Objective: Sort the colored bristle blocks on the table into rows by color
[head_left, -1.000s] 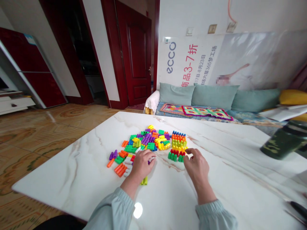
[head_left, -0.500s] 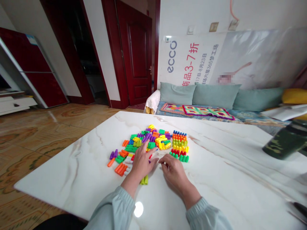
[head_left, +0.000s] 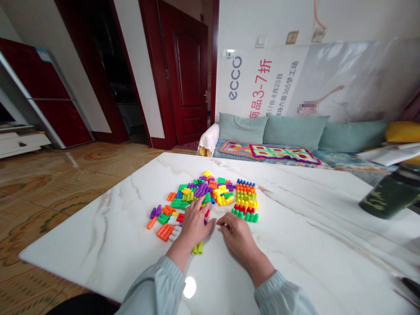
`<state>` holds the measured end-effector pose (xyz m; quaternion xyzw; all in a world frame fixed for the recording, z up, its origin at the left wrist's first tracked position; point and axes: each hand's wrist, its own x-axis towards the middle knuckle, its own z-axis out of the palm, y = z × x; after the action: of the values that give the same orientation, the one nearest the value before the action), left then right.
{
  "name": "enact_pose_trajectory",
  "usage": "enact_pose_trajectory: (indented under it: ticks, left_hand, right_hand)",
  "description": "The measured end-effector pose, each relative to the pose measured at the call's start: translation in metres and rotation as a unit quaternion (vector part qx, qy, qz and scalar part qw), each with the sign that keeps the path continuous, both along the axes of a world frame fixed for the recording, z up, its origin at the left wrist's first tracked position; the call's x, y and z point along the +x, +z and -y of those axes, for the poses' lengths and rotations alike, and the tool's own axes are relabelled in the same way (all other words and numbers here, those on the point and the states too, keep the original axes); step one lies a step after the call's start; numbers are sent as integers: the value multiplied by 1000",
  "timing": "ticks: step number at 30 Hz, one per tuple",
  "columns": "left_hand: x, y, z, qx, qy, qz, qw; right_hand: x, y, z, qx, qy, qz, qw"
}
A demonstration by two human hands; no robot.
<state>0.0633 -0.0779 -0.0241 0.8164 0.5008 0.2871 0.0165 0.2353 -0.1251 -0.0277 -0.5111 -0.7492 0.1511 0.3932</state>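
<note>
My left hand (head_left: pixel 196 223) lies palm down over a loose pile of colourful plastic toy pieces, its fingers and thumb apart. It hides some pieces beneath it. Around it are purple pieces (head_left: pixel 202 189), orange pieces (head_left: pixel 165 232) and lime green pieces (head_left: pixel 197 248). To its right, my right hand (head_left: pixel 235 231) rests low at the tabletop with its fingers curled in. Whatever may be in that hand is hidden. Just beyond it stand neat rows of pegs: green pegs (head_left: pixel 252 217) nearest, then red, yellow, lime, orange and blue pegs (head_left: pixel 246 182).
The pieces lie on a white marbled table (head_left: pixel 295 262). A dark green camouflage flask (head_left: pixel 387 194) stands at the right, with a dark object (head_left: pixel 411 286) near the right edge. Beyond the table is a sofa with grey-green cushions (head_left: pixel 295 131).
The fingers of my left hand have drawn back slightly toward me, uncovering a bit more of the pile. My right hand and the peg rows look the same.
</note>
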Motion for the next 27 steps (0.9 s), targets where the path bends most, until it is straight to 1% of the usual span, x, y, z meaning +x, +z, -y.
enact_pose_trajectory:
  ticks: [2, 4, 6, 9, 12, 14, 17, 23, 27]
  left_hand:
    - [0, -1, -2, 22, -8, 63, 998]
    - [-1, 0, -3, 43, -23, 139, 989]
    - [0, 2, -2, 40, -45, 209, 976]
    - [3, 2, -1, -30, -87, 301, 949]
    - [7, 0, 1, -96, -124, 358, 920]
    - [8, 0, 1, -107, -134, 373, 912]
    - [7, 2, 3, -110, -141, 372, 911]
    - [7, 9, 9, -88, -164, 324, 928]
    - [9, 10, 12, -85, -182, 284, 937]
  right_hand:
    - [0, 0, 0, 0, -6, -7, 1000]
    - [0, 1, -1, -3, -22, -24, 999]
    - [0, 2, -2, -11, -41, -52, 998]
    - [-2, 3, -3, -32, -49, -111, 992]
    - [-4, 2, -4, -51, -36, -164, 985]
    - [-5, 1, -4, -52, -30, -182, 981]
    - [-3, 1, -5, -45, -31, -203, 978]
    - [-1, 2, -6, -33, -41, -273, 961]
    - [-2, 3, -6, -12, -37, -280, 959]
